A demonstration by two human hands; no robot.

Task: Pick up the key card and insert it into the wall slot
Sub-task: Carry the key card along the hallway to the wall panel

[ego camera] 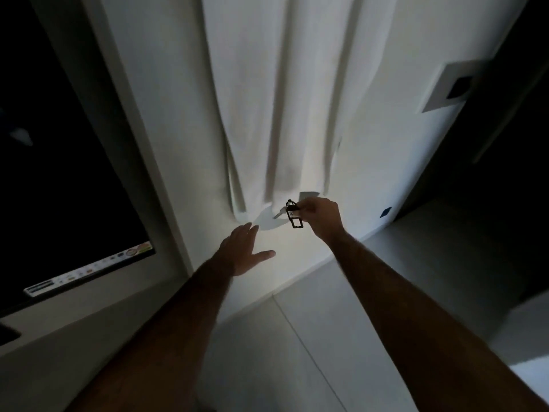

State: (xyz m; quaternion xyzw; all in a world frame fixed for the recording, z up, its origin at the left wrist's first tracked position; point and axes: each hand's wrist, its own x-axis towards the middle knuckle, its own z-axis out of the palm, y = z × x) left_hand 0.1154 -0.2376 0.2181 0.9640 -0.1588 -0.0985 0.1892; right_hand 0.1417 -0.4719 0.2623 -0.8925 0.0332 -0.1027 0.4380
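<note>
Left hand is spread flat and empty. Right hand, just beside it, pinches the key card with key and black tag dangling. Pickup appears complete; next, carry the card up-right to the wall slot, well apart, and align its edge

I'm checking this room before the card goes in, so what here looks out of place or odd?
The white curtain sags onto the lit surface, bunched just behind the right hand. That hand pinches a pale card with a key and black tag dangling. The left hand is open. Nothing looks damaged or spilled.
</note>
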